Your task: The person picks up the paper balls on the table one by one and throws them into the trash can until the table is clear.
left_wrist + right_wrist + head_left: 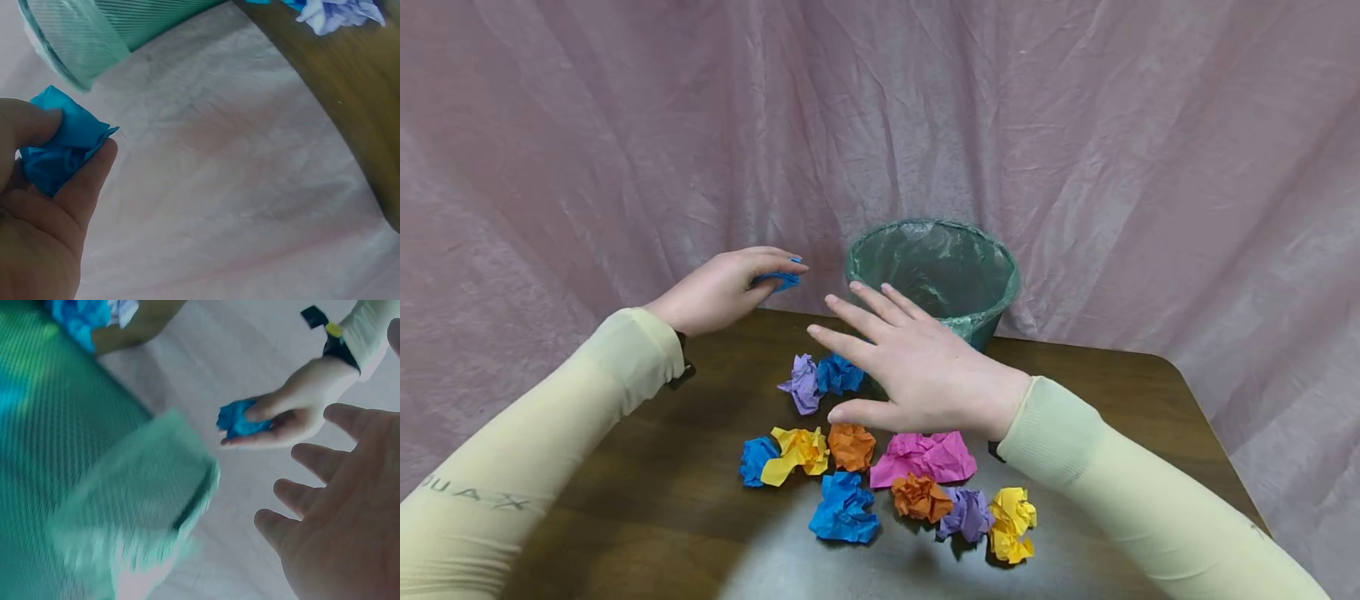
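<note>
My left hand [726,287] pinches a crumpled blue paper ball [69,134] between thumb and fingers, raised left of the green bin [992,321]. In the right wrist view the same blue ball [240,419] shows in that hand's grip. Spread wide with nothing in it, my right hand [925,367] hovers in front of the bin, its fingertips overlapping the rim in the head view. Just below it lie a purple paper ball [802,385], another blue one [839,375] and an orange one [852,447].
More crumpled paper lies nearer on the wooden table [655,467]: pink [925,458], yellow [797,454], blue [842,508], orange [921,497], purple [967,514] and yellow at right [1012,525]. A thin liner covers the bin's rim. Pink curtain [880,108] hangs behind the table.
</note>
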Tool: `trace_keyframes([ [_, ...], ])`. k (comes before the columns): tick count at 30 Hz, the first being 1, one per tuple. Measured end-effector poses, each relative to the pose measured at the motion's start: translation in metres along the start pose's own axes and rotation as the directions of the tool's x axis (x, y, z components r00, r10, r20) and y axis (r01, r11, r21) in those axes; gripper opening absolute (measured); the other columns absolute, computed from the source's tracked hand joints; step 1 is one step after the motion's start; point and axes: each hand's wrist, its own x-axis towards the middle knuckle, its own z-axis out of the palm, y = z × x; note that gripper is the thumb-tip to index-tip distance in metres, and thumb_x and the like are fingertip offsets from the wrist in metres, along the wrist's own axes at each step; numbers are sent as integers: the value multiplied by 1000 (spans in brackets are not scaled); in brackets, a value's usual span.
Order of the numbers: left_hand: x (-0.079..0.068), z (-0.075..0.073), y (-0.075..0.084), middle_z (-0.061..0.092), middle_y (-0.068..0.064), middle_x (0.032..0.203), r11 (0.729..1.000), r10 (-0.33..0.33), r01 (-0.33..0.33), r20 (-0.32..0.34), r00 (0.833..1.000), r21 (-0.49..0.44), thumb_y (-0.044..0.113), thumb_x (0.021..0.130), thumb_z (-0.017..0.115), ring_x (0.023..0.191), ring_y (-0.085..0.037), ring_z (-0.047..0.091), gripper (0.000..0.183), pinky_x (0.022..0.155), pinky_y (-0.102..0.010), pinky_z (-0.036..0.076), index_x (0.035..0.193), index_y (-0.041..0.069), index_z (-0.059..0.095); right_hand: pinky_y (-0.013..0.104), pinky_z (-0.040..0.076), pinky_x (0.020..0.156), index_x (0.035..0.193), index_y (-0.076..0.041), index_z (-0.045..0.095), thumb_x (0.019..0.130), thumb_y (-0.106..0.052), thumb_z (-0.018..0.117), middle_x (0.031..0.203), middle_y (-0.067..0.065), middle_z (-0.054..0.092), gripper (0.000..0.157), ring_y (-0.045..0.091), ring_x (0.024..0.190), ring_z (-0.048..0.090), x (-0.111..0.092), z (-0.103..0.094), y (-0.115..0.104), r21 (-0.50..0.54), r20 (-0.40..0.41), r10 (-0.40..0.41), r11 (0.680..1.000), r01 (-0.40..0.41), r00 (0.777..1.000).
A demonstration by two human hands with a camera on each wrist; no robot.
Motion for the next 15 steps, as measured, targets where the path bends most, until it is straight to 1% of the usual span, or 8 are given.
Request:
trace_keyframes([
  [3, 5, -3, 8, 52, -4, 150, 999, 40, -39, -10, 999, 12, 8, 104, 60, 132, -24, 54, 41, 103, -45, 49, 144, 16, 60, 49, 1, 125, 163, -26, 30, 95, -79, 35, 170, 5, 15, 86, 30, 157, 2, -8, -9, 11, -7, -9, 34, 999, -34, 999],
  [7, 13, -8, 16, 52, -4, 150, 997, 70, -70, -19, 997, 31, 9, 104, 60, 134, -24, 53, 41, 105, -44, 48, 145, 16, 60, 51, 3, 124, 163, -27, 30, 96, -78, 36, 170, 5, 17, 85, 29, 157, 1, -18, -17, 27, -9, -10, 90, 996, -90, 996],
  [11, 22, -12, 24, 53, -3, 149, 996, 81, -81, -23, 996, 33, 11, 104, 61, 135, -23, 52, 40, 105, -42, 48, 143, 16, 61, 52, 4, 124, 164, -30, 27, 95, -79, 36, 170, 3, 15, 85, 29, 157, 1, -28, -23, 42, -4, 7, 159, 987, -159, 987],
  [15, 34, -13, 35, 55, -3, 147, 992, 124, -123, -28, 992, 22, 10, 104, 60, 134, -22, 53, 38, 105, -41, 48, 142, 16, 62, 54, 5, 124, 164, -32, 25, 95, -79, 38, 171, 2, 15, 84, 28, 157, 0, -37, -28, 55, 23, 32, 222, 975, -223, 974],
])
